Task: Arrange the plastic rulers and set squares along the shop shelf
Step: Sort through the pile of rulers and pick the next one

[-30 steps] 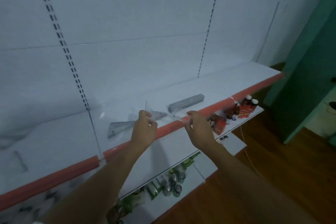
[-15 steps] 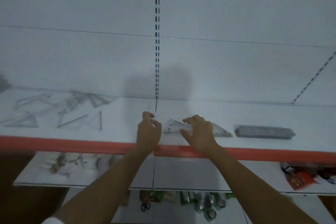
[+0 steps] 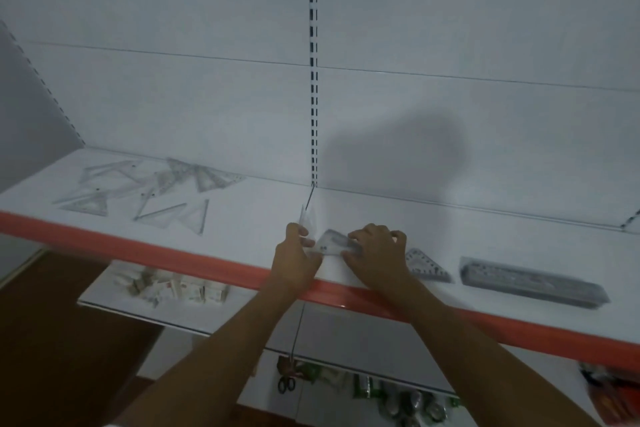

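1. Head view looked down on a white shop shelf [image 3: 242,236] with an orange front strip [image 3: 173,258]; the strip served as landmark.
2. Left hand [image 3: 294,258] sat just behind the strip, fingers curled, pinching a clear set square [image 3: 307,218] that stood up on edge above the knuckles.
3. Right hand [image 3: 375,253], also just behind the strip and right of the left hand, had fingers bent over a second clear set square [image 3: 332,243] lying flat on the shelf between the two hands; the fingertips pressed on it, and whether they gripped it could not be told.
4. Another set square [image 3: 427,265] lay flat just right of the right hand, near the strip.
5. A packed bundle of rulers [image 3: 533,282] lay further right, close behind the strip.
6. A loose scatter of set squares and rulers [image 3: 152,191] lay far left, behind the strip, some overlapping.
7. Below the strip, a lower shelf [image 3: 363,336] carried small goods, too blurred to name.
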Demonstrator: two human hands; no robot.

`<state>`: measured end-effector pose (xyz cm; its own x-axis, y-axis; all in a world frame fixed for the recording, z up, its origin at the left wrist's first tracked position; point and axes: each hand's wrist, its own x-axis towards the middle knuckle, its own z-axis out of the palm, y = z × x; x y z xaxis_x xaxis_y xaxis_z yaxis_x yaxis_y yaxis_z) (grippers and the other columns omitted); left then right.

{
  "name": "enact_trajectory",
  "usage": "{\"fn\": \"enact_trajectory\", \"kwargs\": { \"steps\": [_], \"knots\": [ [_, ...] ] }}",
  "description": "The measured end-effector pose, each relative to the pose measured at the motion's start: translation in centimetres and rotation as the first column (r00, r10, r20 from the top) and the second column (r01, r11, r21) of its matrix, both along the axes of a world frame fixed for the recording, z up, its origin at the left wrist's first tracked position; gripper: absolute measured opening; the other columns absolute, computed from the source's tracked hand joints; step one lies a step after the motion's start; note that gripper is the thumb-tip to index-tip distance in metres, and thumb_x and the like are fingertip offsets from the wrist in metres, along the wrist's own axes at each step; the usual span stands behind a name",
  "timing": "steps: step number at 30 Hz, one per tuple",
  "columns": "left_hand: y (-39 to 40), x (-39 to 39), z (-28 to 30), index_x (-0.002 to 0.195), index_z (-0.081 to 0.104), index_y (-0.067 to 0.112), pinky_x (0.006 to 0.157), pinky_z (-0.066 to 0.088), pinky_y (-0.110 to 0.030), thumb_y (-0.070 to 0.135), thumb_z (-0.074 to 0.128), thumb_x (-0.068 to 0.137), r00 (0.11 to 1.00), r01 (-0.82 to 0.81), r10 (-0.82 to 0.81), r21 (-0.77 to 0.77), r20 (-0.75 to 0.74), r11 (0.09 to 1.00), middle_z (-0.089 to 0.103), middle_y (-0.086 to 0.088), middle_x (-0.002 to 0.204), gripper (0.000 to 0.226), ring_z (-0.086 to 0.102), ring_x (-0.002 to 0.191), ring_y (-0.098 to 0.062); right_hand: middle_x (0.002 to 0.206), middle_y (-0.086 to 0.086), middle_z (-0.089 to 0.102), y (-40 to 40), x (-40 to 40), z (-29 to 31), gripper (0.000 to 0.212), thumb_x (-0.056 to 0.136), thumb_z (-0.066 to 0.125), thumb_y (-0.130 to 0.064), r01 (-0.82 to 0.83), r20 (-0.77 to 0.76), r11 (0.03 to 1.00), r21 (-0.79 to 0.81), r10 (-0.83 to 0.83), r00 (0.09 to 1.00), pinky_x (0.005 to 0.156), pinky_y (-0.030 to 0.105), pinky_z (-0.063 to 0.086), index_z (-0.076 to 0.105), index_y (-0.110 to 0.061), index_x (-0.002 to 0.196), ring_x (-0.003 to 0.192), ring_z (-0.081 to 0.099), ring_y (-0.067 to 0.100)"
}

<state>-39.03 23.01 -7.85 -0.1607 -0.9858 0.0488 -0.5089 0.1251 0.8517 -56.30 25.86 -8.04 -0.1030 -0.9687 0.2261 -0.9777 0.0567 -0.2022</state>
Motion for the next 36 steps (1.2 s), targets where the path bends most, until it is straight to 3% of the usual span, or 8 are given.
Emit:
{"fn": "enact_trajectory", "kwargs": {
  "steps": [6,10,15,22,26,30,33,36],
  "knots": [
    [-0.4,0.1,-0.3,0.105,0.041,0.015,0.067,0.043,-0.021,0.008,0.068,0.083,0.998,-0.011,0.013,-0.032,0.056,0.999,0.065,-0.006,0.103,0.035,0.06,0.08,-0.017,0.12,-0.006,0.058,-0.2,0.2,0.4,0.043,0.087,0.047,-0.054,-0.023,0.006,0.997,0.077,0.023,1.0,0.1,0.039,0.02,0.06,-0.03,0.12,0.118,0.046,0.018],
    [-0.7,0.4,-0.6,0.107,0.043,0.012,0.062,0.041,-0.014,0.006,0.066,0.084,0.997,0.002,0.002,-0.052,0.083,0.999,0.066,-0.006,0.103,0.033,0.06,0.08,-0.016,0.122,-0.006,0.056,-0.4,0.4,0.6,0.041,0.089,0.048,-0.05,-0.017,-0.009,0.993,0.121,0.018,1.0,0.102,0.039,0.02,0.056,-0.031,0.125,0.12,0.044,0.016],
    [-0.8,0.6,-0.8,0.106,0.044,0.013,0.074,0.046,-0.023,0.007,0.067,0.084,0.995,0.017,-0.012,-0.053,0.098,0.998,0.066,-0.004,0.101,0.033,0.062,0.086,-0.016,0.119,-0.004,0.056,-0.4,0.7,0.7,0.041,0.091,0.047,-0.049,-0.007,-0.01,0.989,0.146,0.009,1.0,0.101,0.041,0.02,0.056,-0.03,0.125,0.117,0.045,0.017],
    [-0.6,0.8,0.1,0.105,0.044,0.014,0.068,0.047,-0.026,0.014,0.067,0.084,0.996,0.014,-0.007,-0.072,0.091,0.997,0.061,0.0,0.091,0.031,0.06,0.079,-0.016,0.129,-0.002,0.051,-0.3,0.9,0.8,0.05,0.089,0.049,-0.05,0.004,0.052,0.989,0.149,-0.012,0.999,0.105,0.041,0.019,0.049,-0.028,0.134,0.123,0.043,0.018],
    [-0.8,0.2,1.3,0.1,0.045,0.013,0.059,0.045,-0.024,0.013,0.067,0.083,1.0,0.014,-0.014,-0.024,0.024,1.0,0.058,-0.001,0.077,0.027,0.056,0.066,-0.013,0.116,-0.004,0.059,-0.2,0.5,1.3,0.041,0.089,0.055,-0.043,0.025,0.203,0.998,-0.053,-0.013,0.979,0.094,0.034,0.024,0.057,-0.024,0.125,0.112,0.05,0.015],
    [-0.8,-1.8,1.9,0.096,0.052,0.015,0.066,0.049,-0.025,0.019,0.054,0.094,0.996,0.069,-0.068,0.014,-0.061,0.998,0.063,-0.001,0.085,0.005,0.06,0.074,-0.016,0.09,-0.009,0.062,0.1,-0.4,2.3,0.02,0.092,0.055,-0.036,0.004,0.195,0.986,-0.169,0.029,0.98,0.085,0.032,0.029,0.066,-0.023,0.102,0.092,0.053,0.012],
    [-0.5,-3.6,2.3,0.095,0.054,0.013,0.065,0.05,-0.027,0.018,0.044,0.098,0.973,0.125,-0.106,0.081,-0.204,0.989,0.068,-0.004,0.084,0.012,0.063,0.068,-0.016,0.081,-0.01,0.063,0.7,-1.4,2.3,0.017,0.091,0.056,-0.034,-0.023,0.177,0.979,-0.201,0.06,0.982,0.082,0.033,0.031,0.068,-0.023,0.091,0.081,0.048,0.009],
    [-0.1,-4.9,2.3,0.098,0.055,0.011,0.065,0.051,-0.026,0.018,0.042,0.1,0.932,0.222,-0.183,0.093,-0.312,0.971,0.07,-0.007,0.084,0.015,0.067,0.069,-0.016,0.081,-0.012,0.062,1.5,-2.3,2.2,0.023,0.088,0.055,-0.043,-0.035,0.19,0.975,-0.221,0.078,0.979,0.078,0.031,0.03,0.067,-0.025,0.096,0.081,0.052,0.008]
  ]
}}
